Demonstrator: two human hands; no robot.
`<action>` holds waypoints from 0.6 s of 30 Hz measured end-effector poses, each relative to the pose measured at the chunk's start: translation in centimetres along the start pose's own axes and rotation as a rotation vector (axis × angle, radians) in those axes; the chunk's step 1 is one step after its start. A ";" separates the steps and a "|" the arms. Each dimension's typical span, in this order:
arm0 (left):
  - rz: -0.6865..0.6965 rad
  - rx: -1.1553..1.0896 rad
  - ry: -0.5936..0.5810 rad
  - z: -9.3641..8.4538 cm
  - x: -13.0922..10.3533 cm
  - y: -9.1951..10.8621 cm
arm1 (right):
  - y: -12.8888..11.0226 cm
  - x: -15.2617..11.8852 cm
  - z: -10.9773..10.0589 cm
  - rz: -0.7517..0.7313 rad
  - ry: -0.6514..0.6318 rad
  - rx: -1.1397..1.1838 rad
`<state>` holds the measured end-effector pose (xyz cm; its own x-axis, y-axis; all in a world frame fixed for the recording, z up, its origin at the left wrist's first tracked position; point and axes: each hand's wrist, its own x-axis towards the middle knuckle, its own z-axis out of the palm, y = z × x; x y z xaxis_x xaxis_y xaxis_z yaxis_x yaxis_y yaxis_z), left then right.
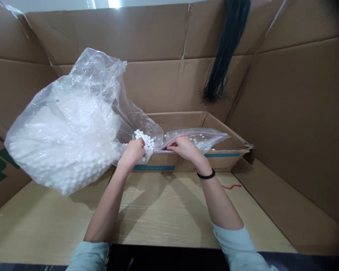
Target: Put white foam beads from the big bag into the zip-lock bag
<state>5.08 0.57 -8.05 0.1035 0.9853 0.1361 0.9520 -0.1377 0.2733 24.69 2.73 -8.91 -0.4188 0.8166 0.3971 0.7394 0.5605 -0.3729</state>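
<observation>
The left hand (134, 150) clasps the sack (67, 131) near its mouth; the right hand (182, 147) pinches the zip bag (214, 136) over the box (183, 164). Both look limp, slippery, best held by their rims; the balls (148, 140) seem light.

Both arms out front, elbows not in frame. Left forearm (109, 205) runs up and inward, wrist (124, 169) near straight. Left hand (133, 152) closed, fingers curled under, back of hand mostly to camera. Right forearm (220, 201) angles up-left; right hand (186, 148) turned inward, fingertips pointing left, thumb and fingers in a pinch. Hands about level, apart, not touching. Forearms bare, left sleeve (89, 256) and right sleeve (237, 242) pale green.
</observation>
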 end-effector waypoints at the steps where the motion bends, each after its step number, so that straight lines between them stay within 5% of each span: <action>1: 0.001 -0.037 0.020 0.0 0.1 -0.2 | 0.0 0.0 -0.1 0.024 -0.012 -0.005; 5: 0.022 -0.095 0.082 0.1 0.3 -0.8 | -0.3 0.0 -0.2 0.050 -0.034 0.057; 10: -0.003 0.128 -0.030 0.2 0.1 -0.5 | -0.5 0.1 -0.4 0.045 -0.028 0.184; 18: 0.054 0.272 -0.155 -0.1 -0.2 0.1 | -1.0 0.3 0.1 0.000 0.021 0.040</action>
<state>5.16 0.39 -7.97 0.1782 0.9839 -0.0092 0.9840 -0.1782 0.0018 23.81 2.48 -8.48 -0.4075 0.8135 0.4149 0.7174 0.5663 -0.4058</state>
